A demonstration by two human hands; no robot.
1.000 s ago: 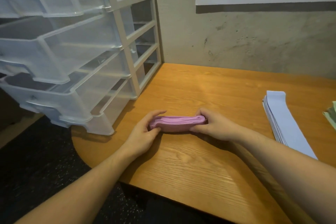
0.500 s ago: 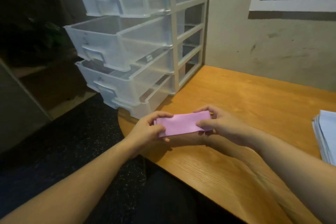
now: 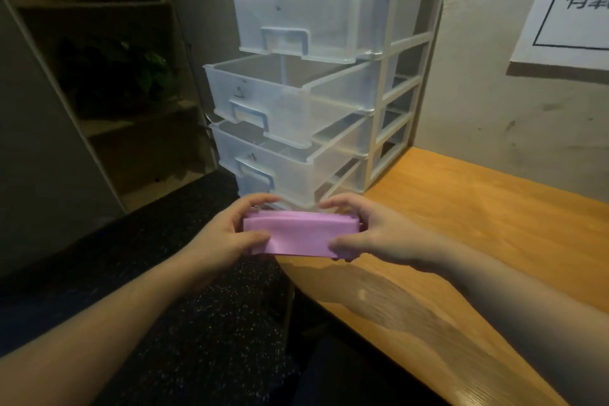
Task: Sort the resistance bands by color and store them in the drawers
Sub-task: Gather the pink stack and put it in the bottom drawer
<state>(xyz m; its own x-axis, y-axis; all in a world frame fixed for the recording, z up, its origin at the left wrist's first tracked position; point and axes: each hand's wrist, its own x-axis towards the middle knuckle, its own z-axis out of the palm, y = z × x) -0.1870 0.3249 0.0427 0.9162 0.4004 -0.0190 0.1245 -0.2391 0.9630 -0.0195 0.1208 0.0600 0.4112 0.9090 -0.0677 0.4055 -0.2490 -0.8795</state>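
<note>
Off the worktop's (image 3: 478, 224) left edge, below the drawers (image 3: 290, 115): carrying step. Left hand (image 3: 224, 237) and right hand (image 3: 372, 234) pinching the pink bands (image 3: 300, 236). Next: lift into an open drawer.

This looks like a back room or storage corner of a fitness space, though that cannot be settled. At the right of the frame a wooden worktop (image 3: 478, 224) meets a rough, scuffed plaster wall (image 3: 478, 102), where a white paper notice (image 3: 566, 10) printed with Chinese characters hangs in the upper right corner. A translucent plastic drawer unit (image 3: 329, 92) stands on the worktop's far left end. Dim wooden shelving (image 3: 108, 76) with a leafy plant (image 3: 145, 72) fills the upper left, above dark speckled flooring (image 3: 204, 323) of a rubbery kind.
</note>
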